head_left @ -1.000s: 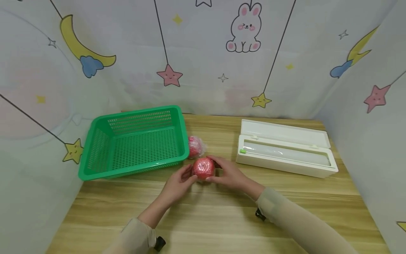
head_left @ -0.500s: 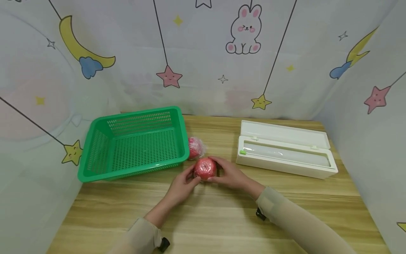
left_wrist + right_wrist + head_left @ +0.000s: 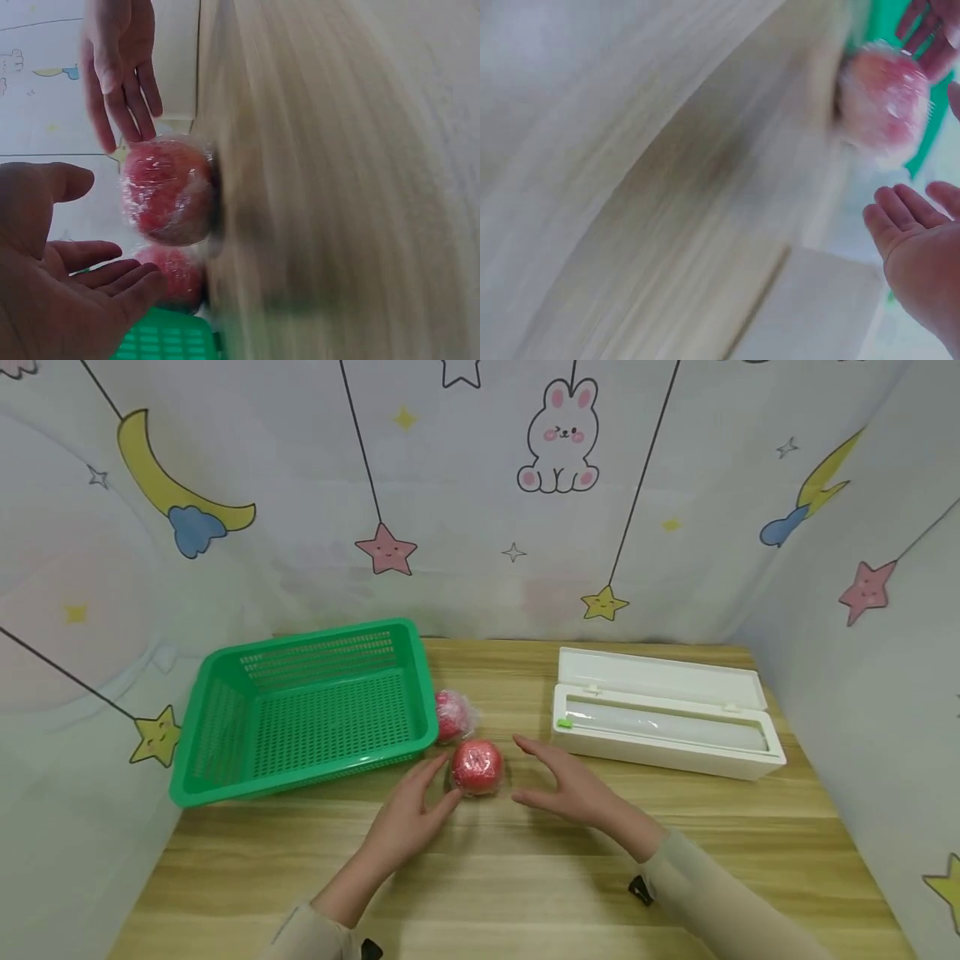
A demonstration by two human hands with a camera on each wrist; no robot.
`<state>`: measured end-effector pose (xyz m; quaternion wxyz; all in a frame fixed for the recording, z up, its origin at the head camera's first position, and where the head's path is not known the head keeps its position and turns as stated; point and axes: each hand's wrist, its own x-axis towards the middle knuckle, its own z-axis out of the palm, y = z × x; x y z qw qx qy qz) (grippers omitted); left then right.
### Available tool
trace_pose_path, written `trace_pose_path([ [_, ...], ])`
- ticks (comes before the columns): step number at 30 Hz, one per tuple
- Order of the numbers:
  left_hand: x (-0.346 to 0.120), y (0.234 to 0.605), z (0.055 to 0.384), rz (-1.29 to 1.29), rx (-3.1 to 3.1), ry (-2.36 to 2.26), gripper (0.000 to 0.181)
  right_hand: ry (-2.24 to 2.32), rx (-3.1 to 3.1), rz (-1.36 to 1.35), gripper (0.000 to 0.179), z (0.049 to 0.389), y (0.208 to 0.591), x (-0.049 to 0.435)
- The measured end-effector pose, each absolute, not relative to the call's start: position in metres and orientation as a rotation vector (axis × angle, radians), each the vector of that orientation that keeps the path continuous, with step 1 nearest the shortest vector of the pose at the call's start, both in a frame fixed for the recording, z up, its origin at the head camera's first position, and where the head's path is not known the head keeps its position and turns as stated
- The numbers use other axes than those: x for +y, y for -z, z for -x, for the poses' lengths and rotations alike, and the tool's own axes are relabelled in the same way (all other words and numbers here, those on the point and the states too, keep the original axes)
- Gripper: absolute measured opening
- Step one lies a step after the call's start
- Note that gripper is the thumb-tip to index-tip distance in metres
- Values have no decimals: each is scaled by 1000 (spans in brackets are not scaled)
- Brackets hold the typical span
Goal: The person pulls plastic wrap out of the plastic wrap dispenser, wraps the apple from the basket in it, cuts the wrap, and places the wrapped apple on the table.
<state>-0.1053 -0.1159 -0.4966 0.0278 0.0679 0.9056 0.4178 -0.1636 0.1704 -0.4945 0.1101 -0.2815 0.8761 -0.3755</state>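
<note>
A red apple (image 3: 477, 766) wrapped in clear cling film sits on the wooden table between the two hands. My left hand (image 3: 407, 817) is just left of it, fingers relaxed, with thumb and fingertips close to the wrapped side. On the other side my right hand (image 3: 573, 787) stands a small gap away, its fingers spread and holding nothing. In the left wrist view, the film on the apple (image 3: 169, 191) looks crinkled and shiny. A second wrapped red fruit (image 3: 452, 717) lies just behind, partly hidden by the basket's rim.
At the left stands a green plastic basket (image 3: 420, 693) with slotted sides. A long white cling film dispenser (image 3: 667, 756) lies at the back right, lid raised, with the roll (image 3: 660, 725) showing inside. Printed fabric walls (image 3: 480, 518) enclose the table (image 3: 510, 885) at the back and sides.
Both hands held the wrapped apple before; now they have let go and drawn apart, the right hand farther to the right. The apple stays on the table. The head view has shifted slightly.
</note>
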Motion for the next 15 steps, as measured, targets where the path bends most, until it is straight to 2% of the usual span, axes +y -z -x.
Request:
trace_pose_path([
  [7, -130, 500, 76, -409, 3208, -929, 66, 911, 2878, 826, 79, 133, 490, 192],
  [15, -151, 532, 37, -355, 3453, -544, 82, 793, 3262, 711, 81, 102, 509, 218],
])
